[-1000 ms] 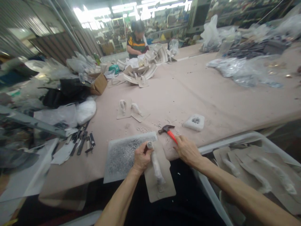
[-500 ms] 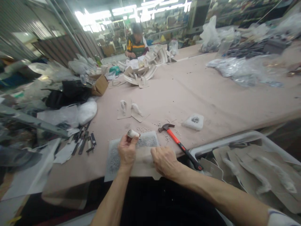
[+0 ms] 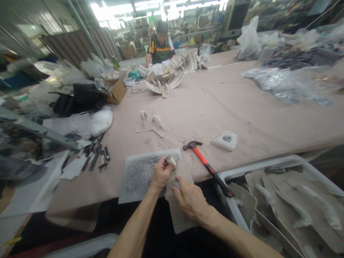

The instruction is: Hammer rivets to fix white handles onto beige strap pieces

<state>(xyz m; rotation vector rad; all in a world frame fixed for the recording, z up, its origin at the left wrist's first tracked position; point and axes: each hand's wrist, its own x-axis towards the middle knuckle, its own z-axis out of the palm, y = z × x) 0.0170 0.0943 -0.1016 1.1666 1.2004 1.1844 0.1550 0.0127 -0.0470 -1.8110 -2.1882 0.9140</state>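
Moved: one flat beige panel (image 3: 180,215), swung round to lower centre. Left fingers (image 3: 169,168): closed on one white round-ended tube (image 3: 171,161), centre. Right fingers (image 3: 182,182): part-curled against panel, grip unclear. Red-black claw hammer (image 3: 203,158): one, right of centre.

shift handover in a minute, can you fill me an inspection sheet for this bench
Surface: cloth-covered table, small pale bits scattered near the hammer; marked grey sheet at the near edge.
Job's things: panel and white cylinder in use; hammer lying down, handle end past the table's edge.
Clutter: dark tools heaped at left; plastic bags farther back.
Hands: left hand grips the cylinder; right hand is on the panel, grip partly hidden.
Cables: thin line at upper right, possibly a cord; too blurred to tell.
Surroundings: bin of panels at right; person across the table.
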